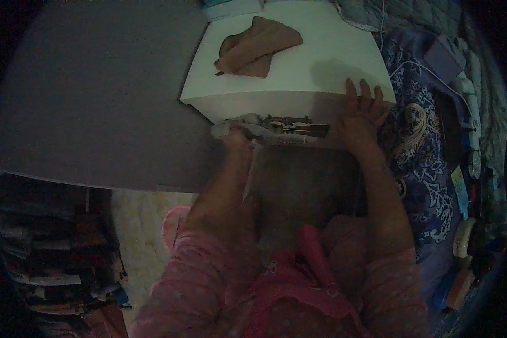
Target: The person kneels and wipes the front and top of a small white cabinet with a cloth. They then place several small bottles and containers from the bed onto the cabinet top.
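In dim light, my left hand (pixel 236 139) reaches to the front of a white cabinet (pixel 203 79). Its fingers close on a pale, crumpled thing (pixel 245 119) that looks like cloth or a thin bag. Just right of it, small metal and dark items (pixel 298 127) lie in a narrow gap under the cabinet's top; their kind is too dark to tell. My right hand (pixel 359 121) rests against the cabinet's right front edge, holding nothing, its fingers spread and pointing away from me. On the white top lies a folded brown cloth (pixel 259 48).
A wide grey surface (pixel 96 101) adjoins at the left. To the right is a dark blue patterned fabric (pixel 417 152) with a white cable (pixel 434 76) and a coiled cord (pixel 414 127). Dark stacked items (pixel 50 242) fill the lower left, beside a pale floor (pixel 143 225).
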A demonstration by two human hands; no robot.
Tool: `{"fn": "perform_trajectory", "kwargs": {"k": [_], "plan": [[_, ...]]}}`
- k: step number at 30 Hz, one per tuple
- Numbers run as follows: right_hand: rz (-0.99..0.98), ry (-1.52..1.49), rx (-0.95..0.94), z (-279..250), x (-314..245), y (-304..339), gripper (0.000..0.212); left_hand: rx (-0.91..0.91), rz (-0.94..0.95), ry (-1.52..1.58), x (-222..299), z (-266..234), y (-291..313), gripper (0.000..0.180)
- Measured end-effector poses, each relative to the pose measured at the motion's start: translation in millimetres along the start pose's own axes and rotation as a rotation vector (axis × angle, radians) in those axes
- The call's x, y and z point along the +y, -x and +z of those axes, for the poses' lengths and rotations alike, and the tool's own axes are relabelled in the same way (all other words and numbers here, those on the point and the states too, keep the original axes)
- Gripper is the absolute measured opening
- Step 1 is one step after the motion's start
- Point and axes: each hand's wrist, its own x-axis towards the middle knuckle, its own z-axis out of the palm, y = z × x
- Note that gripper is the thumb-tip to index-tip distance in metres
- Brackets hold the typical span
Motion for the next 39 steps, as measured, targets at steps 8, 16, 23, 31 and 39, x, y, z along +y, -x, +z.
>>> {"fn": "perform_trajectory", "kwargs": {"k": [8,16,23,31,39], "plan": [[0.009,0.049,0.019,10,-3,-1,0.084,-0.081,0.167,0.028,47,-14,3,0.037],[-0.011,0.046,0.107,14,4,1,0.088,-0.168,0.314,0.162,113,4,63,0.029],[0.021,0.034,-0.023,2,-1,1,0.090,-0.098,0.388,0.212,104,4,74,0.039],[-0.006,0.048,-0.006,13,10,1,0.085,-0.078,0.337,0.195,80,-14,9,0.049],[-0.036,0.056,0.145,19,13,-1,0.085,0.062,0.112,0.089,90,-1,34,0.043]]}}
